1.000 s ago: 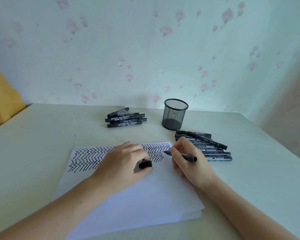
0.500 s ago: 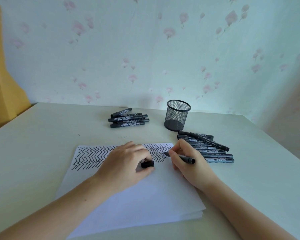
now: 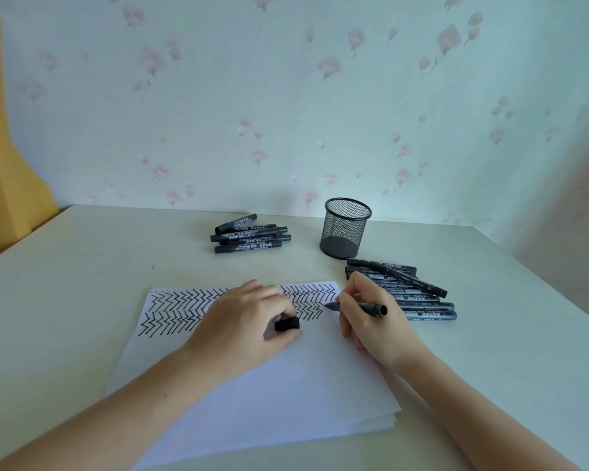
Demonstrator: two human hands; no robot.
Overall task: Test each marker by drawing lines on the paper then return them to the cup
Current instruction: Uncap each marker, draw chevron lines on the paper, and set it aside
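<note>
A stack of white paper [image 3: 286, 385] lies in front of me, its far part covered in black zigzag lines [image 3: 181, 309]. My right hand [image 3: 374, 328] grips an uncapped black marker [image 3: 364, 306], tip touching the paper near the right end of the zigzags. My left hand [image 3: 242, 331] rests on the sheet and pinches the black marker cap [image 3: 287, 323]. A black mesh cup [image 3: 344, 232] stands upright at the back and looks empty. Several capped markers [image 3: 419, 294] lie piled right of the paper; a smaller group of markers [image 3: 250, 234] lies left of the cup.
The pale table [image 3: 82, 300] meets a flowered wall at the back. A yellow object [image 3: 4, 164] stands at the far left edge. The table's right edge runs diagonally past the marker pile.
The marker tip in my right hand has shifted slightly along the right end of the zigzag rows. My left hand stays on the paper with the cap.
</note>
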